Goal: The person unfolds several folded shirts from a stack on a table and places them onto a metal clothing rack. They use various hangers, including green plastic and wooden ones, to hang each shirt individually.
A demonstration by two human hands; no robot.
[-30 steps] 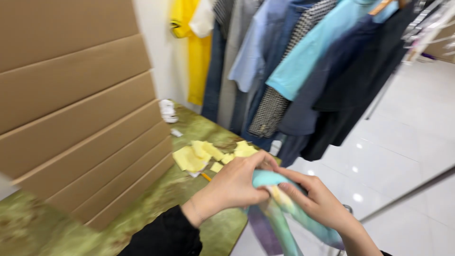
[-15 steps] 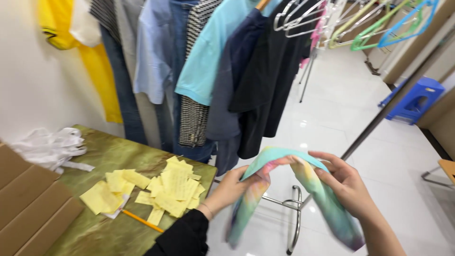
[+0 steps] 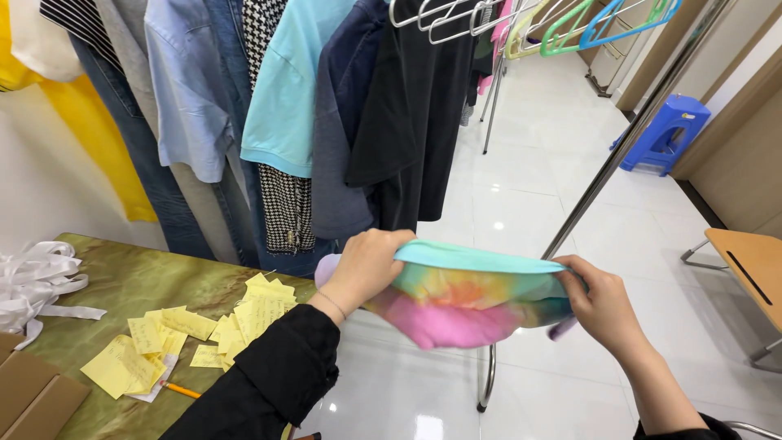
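At the far left edge lies one bundle of white ribbon on the table, a green, marbled top that fills the lower left. A corner of brown cardboard sits at the bottom left. Next come the yellow notes — a loose scatter, perhaps a dozen or more, too overlapped to count exactly — and one orange pencil just below them.

Above the table one rail holds a row of clothes: about eight pieces, from yellow at the left through denim, pale blue, houndstooth, aqua and navy to black. Further right hang empty hangers, several of them in white, green and blue. The floor is glossy white tile. One blue stool stands far back, and one wooden desk juts in at the right edge.

The left hand, in a black sleeve, has its fingers curled shut over the left end of a tie-dye cloth. The right hand pinches the right end, fingers closed on it. The cloth — one piece, aqua rim, pink and yellow below — hangs stretched between both hands, in mid-air beyond the table's right edge, over the floor.
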